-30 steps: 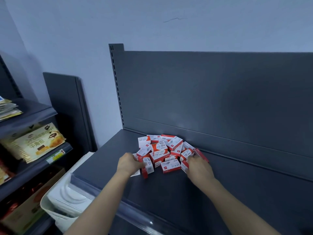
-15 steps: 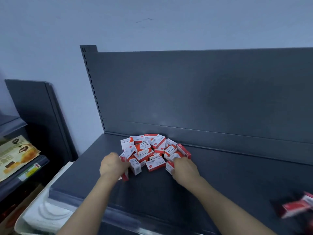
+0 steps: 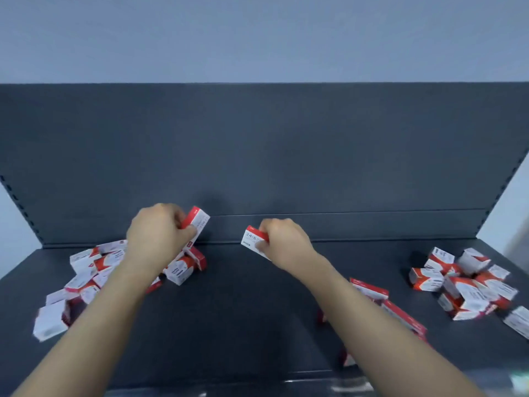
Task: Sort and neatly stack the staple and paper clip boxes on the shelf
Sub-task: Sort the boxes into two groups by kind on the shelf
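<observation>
Hands [image 3: 156, 239] raised gripping boxes [image 3: 197, 224], piles [image 3: 463, 282] flanking

A shop: dark metal display shelf [image 3: 257, 310] (slotted uprights) strewn with small boxed stationery [image 3: 446, 279].

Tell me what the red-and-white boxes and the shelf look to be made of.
Red-and-white boxes: likely printed cardboard, smooth, faintly glossy; crisp folded edges and printed text suggest it.
Shelf: probably painted metal, matte dark grey; the slotted upright at its left suggests steel shelving.
</observation>
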A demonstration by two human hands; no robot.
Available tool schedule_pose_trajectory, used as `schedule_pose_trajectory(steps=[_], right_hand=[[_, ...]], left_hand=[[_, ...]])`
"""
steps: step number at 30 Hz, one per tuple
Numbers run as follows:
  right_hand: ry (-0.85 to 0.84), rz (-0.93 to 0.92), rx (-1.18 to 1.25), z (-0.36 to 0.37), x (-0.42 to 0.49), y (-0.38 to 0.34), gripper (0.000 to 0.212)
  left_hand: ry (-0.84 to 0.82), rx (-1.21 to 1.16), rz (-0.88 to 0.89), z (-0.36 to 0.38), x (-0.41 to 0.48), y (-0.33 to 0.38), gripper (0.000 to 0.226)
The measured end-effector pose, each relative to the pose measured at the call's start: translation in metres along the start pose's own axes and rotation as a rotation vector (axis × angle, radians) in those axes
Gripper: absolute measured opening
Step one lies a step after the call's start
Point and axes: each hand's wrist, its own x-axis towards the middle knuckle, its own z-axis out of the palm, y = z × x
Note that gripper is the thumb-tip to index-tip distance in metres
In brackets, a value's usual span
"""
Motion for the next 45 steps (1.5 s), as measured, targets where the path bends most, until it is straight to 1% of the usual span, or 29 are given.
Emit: schedule_pose_trajectory(steps=[3, 6, 11, 14, 17, 19, 23, 26, 27, 28, 30, 33, 36, 40, 45], right_hand=[[0.012, 0.058, -0.024, -0.019, -0.013, 0.063, 0.018], [0.004, 0.113, -0.045, -0.031, -0.027, 0.123, 0.018], [-0.046, 0.150, -0.100, -0.032, -0.044, 0.192, 0.020], [-0.086, 0.152, -0.123, -0.026, -0.048, 0.212, 0.025], [-0.124, 0.146, -0.143, -0.016, -0.047, 0.222, 0.025], [-0.147, 0.140, -0.159, -0.008, -0.046, 0.227, 0.023], [-0.231, 0.138, -0.192, 0.004, -0.042, 0.233, 0.022], [-0.292, 0.124, -0.204, 0.002, -0.038, 0.228, 0.026], [-0.287, 0.119, -0.207, -0.001, -0.037, 0.224, 0.029], [-0.271, 0.108, -0.212, -0.003, -0.037, 0.221, 0.031], [-0.211, 0.075, -0.217, -0.009, -0.037, 0.210, 0.033], [-0.129, 0.003, -0.181, -0.018, -0.035, 0.182, 0.035], [-0.050, -0.094, -0.116, -0.022, -0.031, 0.144, 0.036], [0.040, -0.192, -0.021, -0.022, -0.026, 0.093, 0.050], [0.021, -0.279, 0.021, -0.005, -0.013, 0.031, 0.054]], left_hand=[[-0.092, -0.036, 0.049, 0.038, -0.010, 0.060, 0.008], [-0.183, -0.018, 0.105, 0.073, -0.024, 0.113, 0.010], [-0.305, 0.069, 0.151, 0.120, -0.052, 0.167, 0.016], [-0.385, 0.154, 0.151, 0.139, -0.062, 0.182, 0.013], [-0.443, 0.199, 0.143, 0.148, -0.067, 0.189, 0.008], [-0.487, 0.207, 0.132, 0.149, -0.070, 0.192, 0.005], [-0.611, 0.213, 0.110, 0.149, -0.079, 0.192, 0.018], [-0.650, 0.161, 0.092, 0.150, -0.082, 0.187, 0.010], [-0.648, 0.134, 0.080, 0.149, -0.083, 0.185, 0.008], [-0.640, 0.104, 0.070, 0.147, -0.084, 0.183, 0.013], [-0.601, 0.067, 0.044, 0.141, -0.085, 0.179, 0.028], [-0.471, 0.071, 0.000, 0.124, -0.085, 0.169, 0.036], [-0.330, 0.099, -0.015, 0.102, -0.085, 0.152, 0.039], [-0.121, 0.131, -0.023, 0.073, -0.083, 0.114, 0.036], [-0.017, 0.120, -0.095, 0.039, -0.077, 0.050, 0.039]])
